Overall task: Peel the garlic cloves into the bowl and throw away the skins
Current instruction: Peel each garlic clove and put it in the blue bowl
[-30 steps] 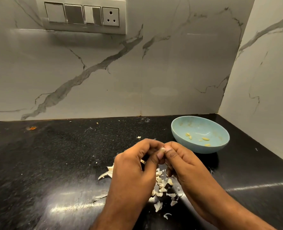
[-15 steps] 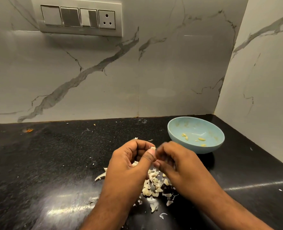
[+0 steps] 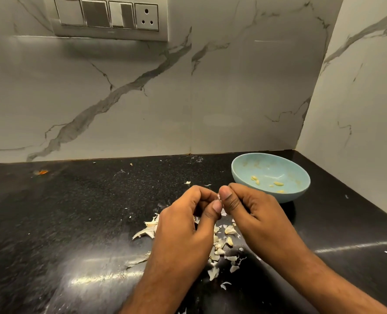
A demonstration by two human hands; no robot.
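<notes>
Your left hand [image 3: 183, 225] and right hand [image 3: 253, 211] meet thumb to thumb above the black countertop [image 3: 74, 211], fingers curled, both pinching one small garlic clove [image 3: 219, 198] — only a pale sliver shows between the thumbs. Below the hands, garlic skins [image 3: 219, 248] lie scattered on the counter. Just beyond your right hand sits the light blue bowl [image 3: 301, 177] — a few peeled cloves [image 3: 278, 183] inside. Behind, a marble wall carries a switch panel [image 3: 107, 15].

Dim, warm light glares off the black countertop [image 3: 86, 223]; wide-angle bending curves the wall [image 3: 233, 87] edges.
</notes>
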